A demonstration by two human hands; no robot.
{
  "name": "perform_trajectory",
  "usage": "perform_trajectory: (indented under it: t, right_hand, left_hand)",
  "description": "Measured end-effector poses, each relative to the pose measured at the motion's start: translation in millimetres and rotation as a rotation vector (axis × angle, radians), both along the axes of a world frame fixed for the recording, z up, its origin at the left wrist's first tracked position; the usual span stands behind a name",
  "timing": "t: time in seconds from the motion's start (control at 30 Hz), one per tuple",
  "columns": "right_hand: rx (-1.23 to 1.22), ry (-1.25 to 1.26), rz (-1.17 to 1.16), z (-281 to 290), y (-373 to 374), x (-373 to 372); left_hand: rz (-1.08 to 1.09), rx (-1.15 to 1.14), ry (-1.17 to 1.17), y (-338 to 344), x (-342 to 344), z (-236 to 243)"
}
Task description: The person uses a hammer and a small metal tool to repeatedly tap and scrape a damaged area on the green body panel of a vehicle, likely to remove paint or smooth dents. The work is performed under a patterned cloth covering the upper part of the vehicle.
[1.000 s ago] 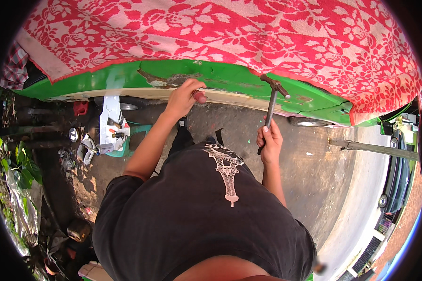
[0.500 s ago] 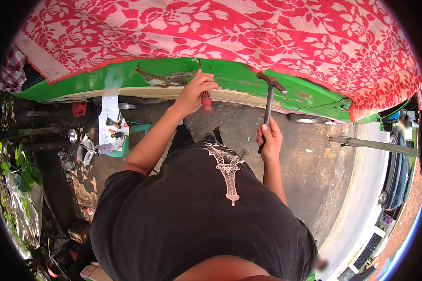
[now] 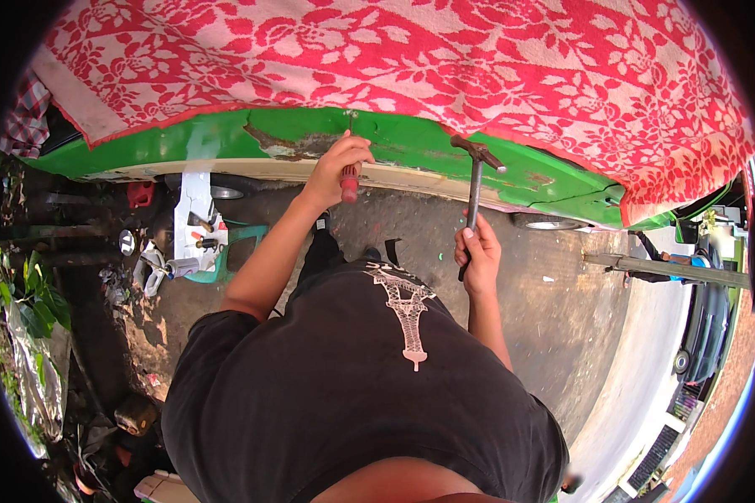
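My left hand (image 3: 334,163) grips a red-handled tool (image 3: 349,186), probably a screwdriver, pointing up at the dented green vehicle panel (image 3: 403,134), which has peeling, rusty patches; its thin metal tip is near the panel's upper part, contact unclear. A metal hammer (image 3: 476,189) is upright in my right hand (image 3: 482,251), its head just over the panel at the right of my left hand. A red and pale flowered cloth (image 3: 377,50) covers the vehicle above the panel.
At left a teal stool (image 3: 226,270) stands with a white board (image 3: 191,201) and assorted tools by it, near plants (image 3: 46,302) and clutter. A wooden post (image 3: 663,267) juts at right; beyond it are a person (image 3: 667,256) and a dark parked car (image 3: 705,327).
My left hand rose and shifted right, then moved back slightly left; the tool now points straighter at the panel. The hammer drifted slightly left. A person appears at the far right.
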State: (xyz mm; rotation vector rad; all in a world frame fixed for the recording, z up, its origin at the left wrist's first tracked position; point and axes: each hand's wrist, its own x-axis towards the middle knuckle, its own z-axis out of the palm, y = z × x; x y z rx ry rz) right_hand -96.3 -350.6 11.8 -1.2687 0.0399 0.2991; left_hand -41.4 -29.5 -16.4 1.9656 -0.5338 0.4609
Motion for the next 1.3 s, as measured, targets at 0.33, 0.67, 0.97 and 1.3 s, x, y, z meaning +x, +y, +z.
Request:
perform_trajectory:
  t: [0.33, 0.67, 0.97, 1.3]
  right_hand:
    - [0.026, 0.005, 0.024, 5.4, 7.5, 5.8]
    - [-0.007, -0.02, 0.05, 9.7, 13.1, 5.7]
    - [-0.535, -0.461, 0.106, 55.3, 37.1, -2.8]
    - [-0.762, -0.903, 0.217, 52.9, 55.6, 6.0]
  left_hand:
    - [-0.026, -0.065, -0.006, 4.3, 1.3, -0.7]
    - [-0.015, -0.046, 0.015, 10.5, 4.7, 3.1]
    - [-0.023, -0.108, 0.196, 6.2, 12.0, 24.7]
    - [0.018, -0.16, 0.127, 9.5, 31.1, 24.9]
